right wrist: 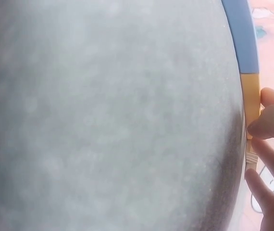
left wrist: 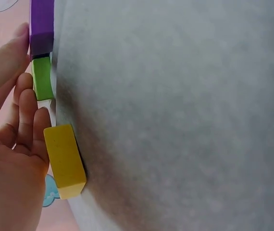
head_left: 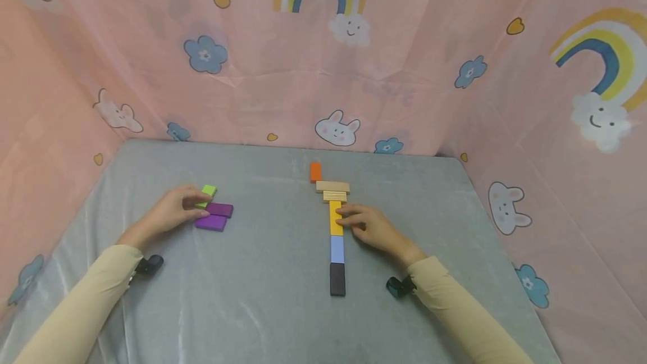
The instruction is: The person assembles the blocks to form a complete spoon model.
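My left hand [head_left: 174, 208] is over a cluster of blocks at the left, its thumb and fingertips near a lime-green block [head_left: 209, 190] and a dark purple block [head_left: 220, 210]. A brighter purple block [head_left: 211, 223] lies just in front. The left wrist view also shows a yellow block [left wrist: 65, 156] below the fingers, hidden from above by the hand. At the centre, my right hand [head_left: 373, 228] rests its fingertips on a yellow-orange block [head_left: 335, 226]. This block lies in a line with a light blue block [head_left: 337, 249] and a black block [head_left: 337, 280].
Beyond the yellow-orange block are a ridged wooden block [head_left: 335, 196], a plain wooden plank [head_left: 332, 186] laid crosswise and an orange block [head_left: 315, 172]. Grey cloth [head_left: 273, 296] covers the table. A pink patterned curtain [head_left: 253, 100] encloses its back and sides.
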### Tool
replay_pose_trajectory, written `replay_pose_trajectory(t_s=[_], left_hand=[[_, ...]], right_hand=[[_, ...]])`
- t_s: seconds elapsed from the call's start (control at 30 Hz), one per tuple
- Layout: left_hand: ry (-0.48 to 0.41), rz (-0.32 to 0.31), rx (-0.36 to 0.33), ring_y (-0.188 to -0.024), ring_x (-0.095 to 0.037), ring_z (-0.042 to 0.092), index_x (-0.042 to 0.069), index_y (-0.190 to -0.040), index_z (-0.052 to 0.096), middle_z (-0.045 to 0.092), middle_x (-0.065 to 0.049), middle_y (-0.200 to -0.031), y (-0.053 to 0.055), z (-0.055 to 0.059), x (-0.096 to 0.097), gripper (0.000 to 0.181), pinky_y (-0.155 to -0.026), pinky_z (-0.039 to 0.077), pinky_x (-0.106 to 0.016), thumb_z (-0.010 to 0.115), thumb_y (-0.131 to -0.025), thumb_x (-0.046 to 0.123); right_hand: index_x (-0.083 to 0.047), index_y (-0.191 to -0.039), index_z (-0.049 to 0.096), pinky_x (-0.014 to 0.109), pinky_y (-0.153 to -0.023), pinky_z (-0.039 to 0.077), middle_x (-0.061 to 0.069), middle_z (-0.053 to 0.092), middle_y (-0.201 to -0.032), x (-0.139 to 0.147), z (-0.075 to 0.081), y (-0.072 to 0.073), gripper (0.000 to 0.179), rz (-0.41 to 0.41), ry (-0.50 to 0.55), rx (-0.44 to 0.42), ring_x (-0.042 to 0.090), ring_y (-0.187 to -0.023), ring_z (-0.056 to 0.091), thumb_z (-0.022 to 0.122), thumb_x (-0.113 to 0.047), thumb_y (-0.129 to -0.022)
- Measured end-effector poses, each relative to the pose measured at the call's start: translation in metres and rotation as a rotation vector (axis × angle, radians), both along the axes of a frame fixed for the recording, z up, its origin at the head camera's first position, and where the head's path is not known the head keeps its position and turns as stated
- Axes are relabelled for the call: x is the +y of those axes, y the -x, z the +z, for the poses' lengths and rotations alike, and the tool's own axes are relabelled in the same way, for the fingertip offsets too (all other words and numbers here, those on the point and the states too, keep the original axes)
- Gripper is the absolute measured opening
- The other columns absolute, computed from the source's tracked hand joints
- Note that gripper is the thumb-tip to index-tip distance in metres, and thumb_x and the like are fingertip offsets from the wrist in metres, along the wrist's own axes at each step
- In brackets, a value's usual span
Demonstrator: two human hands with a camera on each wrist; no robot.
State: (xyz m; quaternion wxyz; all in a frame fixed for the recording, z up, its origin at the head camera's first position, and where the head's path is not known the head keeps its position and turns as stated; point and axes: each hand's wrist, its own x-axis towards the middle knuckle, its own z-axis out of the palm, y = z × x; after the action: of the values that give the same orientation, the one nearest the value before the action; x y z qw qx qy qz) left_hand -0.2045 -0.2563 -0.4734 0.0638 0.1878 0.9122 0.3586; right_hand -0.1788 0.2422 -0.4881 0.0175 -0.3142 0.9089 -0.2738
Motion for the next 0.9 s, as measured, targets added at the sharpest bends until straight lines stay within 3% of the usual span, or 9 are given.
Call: replay_pose_trajectory(t_s=[0.4,0.7,0.9], left_hand=[[0.024,-0.013,-0.025,-0.117,-0.040,0.059,0.001,-0.123,0.066,0.062,-0.015,-0.115,-0.0004,0.0026,0.0028,0.052,-0.102,0.046,-0.059,0.082,-0.080,0.026],[0.039,-0.033,0.028,-0.110,-0.034,0.058,0.005,-0.118,0.070,0.065,-0.014,-0.111,0.0005,0.0037,0.0026,0.028,-0.101,0.045,-0.058,0.069,-0.092,0.016],[0.060,-0.038,-0.014,-0.114,-0.034,0.058,0.006,-0.121,0.069,0.064,-0.013,-0.115,0.0018,0.0053,-0.0011,0.032,-0.103,0.045,-0.058,0.071,-0.090,0.012]], right_hand=[[-0.016,-0.116,0.074,0.048,-0.112,0.045,-0.002,0.064,-0.136,-0.0005,0.0012,-0.0008,0.036,0.001,0.000,-0.001,0.025,-0.134,0.055,0.066,0.004,-0.087],[-0.016,-0.117,0.074,0.048,-0.112,0.044,-0.002,0.064,-0.136,-0.0010,0.0010,-0.0008,0.037,0.000,-0.002,0.000,0.025,-0.135,0.054,0.066,0.003,-0.087],[-0.017,-0.117,0.074,0.049,-0.111,0.045,-0.002,0.064,-0.136,-0.0013,0.0017,-0.0016,0.038,-0.003,-0.002,0.009,0.026,-0.134,0.054,0.067,0.004,-0.086]])
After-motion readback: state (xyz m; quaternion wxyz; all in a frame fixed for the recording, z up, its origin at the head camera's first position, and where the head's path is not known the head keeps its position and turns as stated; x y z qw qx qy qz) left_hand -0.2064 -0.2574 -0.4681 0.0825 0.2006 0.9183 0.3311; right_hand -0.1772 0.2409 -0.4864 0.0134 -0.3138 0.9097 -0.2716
